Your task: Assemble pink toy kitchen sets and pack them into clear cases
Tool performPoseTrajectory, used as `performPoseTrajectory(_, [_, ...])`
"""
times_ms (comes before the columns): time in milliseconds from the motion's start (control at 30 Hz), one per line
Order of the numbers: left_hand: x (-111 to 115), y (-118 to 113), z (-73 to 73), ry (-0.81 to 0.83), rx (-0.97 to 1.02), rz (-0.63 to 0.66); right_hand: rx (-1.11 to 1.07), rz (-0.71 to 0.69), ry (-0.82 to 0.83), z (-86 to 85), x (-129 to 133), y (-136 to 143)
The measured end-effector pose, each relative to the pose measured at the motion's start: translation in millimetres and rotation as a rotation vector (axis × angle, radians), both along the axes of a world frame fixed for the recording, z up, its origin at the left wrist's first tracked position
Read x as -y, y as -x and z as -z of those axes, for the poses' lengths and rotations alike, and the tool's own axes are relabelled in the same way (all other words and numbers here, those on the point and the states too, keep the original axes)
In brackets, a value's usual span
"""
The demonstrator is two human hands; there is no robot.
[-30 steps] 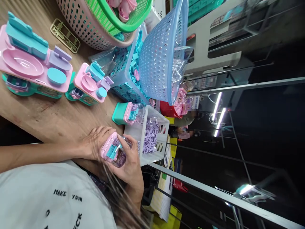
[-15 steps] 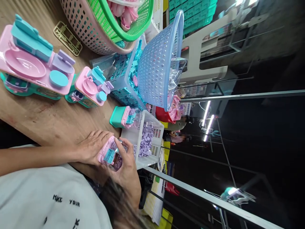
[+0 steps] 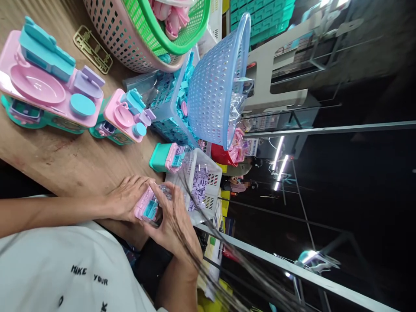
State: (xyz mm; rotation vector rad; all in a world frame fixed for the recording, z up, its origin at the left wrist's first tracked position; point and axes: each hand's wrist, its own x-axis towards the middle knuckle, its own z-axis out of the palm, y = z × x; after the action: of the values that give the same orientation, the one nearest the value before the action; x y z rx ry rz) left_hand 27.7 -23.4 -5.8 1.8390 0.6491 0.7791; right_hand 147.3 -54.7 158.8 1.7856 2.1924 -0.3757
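My left hand (image 3: pixel 128 199) lies against the side of a small toy kitchen unit (image 3: pixel 143 207) with a pink top and a light-blue part, its fingers wrapped round it. A clear plastic cover (image 3: pixel 166 191) sits over the unit's top. Curved round this cover, my right hand (image 3: pixel 173 216) grips it between thumb and fingers. The unit's lower part is hidden by my hands. Close by stands a similar green unit (image 3: pixel 160 157) with a pink top under a clear cover.
Two toy kitchen sets, a large one (image 3: pixel 81 106) and a smaller one (image 3: pixel 121 117), stand on the table. A white bin (image 3: pixel 212 173) holds purple parts. Blue (image 3: pixel 211 86), green (image 3: pixel 195 37) and pink (image 3: pixel 113 39) baskets crowd the far side. Loose hair strands (image 3: pixel 208 242) cross the view.
My right hand has shifted slightly outward and its wrist and forearm show more, still on the cover. Hair strands have swung across the view. My left hand has hardly moved.
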Motion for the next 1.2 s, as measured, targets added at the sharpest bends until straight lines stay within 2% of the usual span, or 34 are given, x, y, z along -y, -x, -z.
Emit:
performPoseTrajectory(267, [1,-2,6.9,-0.01,0.001,0.02,0.166,-0.088,0.022,-8.4,-19,28])
performPoseTrajectory(367, [-1,-2,6.5,-0.001,-0.003,0.023,0.151,-0.074,0.023,-6.0,-15,22])
performPoseTrajectory(600, [-4,0,-3.3,-0.005,-0.05,0.032,-0.152,0.046,-0.039,10.1,9,-15])
performPoseTrajectory(700, [-4,0,-1.7,-0.02,-0.041,0.033,-0.141,0.071,-0.002,8.3,6,-13])
performPoseTrajectory(867, [-3,-2,5.5,-0.014,-0.051,0.01,-0.004,-0.024,0.068,-5.7,-15,10])
performPoseTrajectory(967, [-3,-2,5.7,0.0,-0.048,0.026,0.045,-0.025,0.079,-9.2,-20,15])
performPoseTrajectory(1200, [-5,1,3.7,0.038,0.054,0.043,-0.168,0.068,0.005,7.4,3,-10])
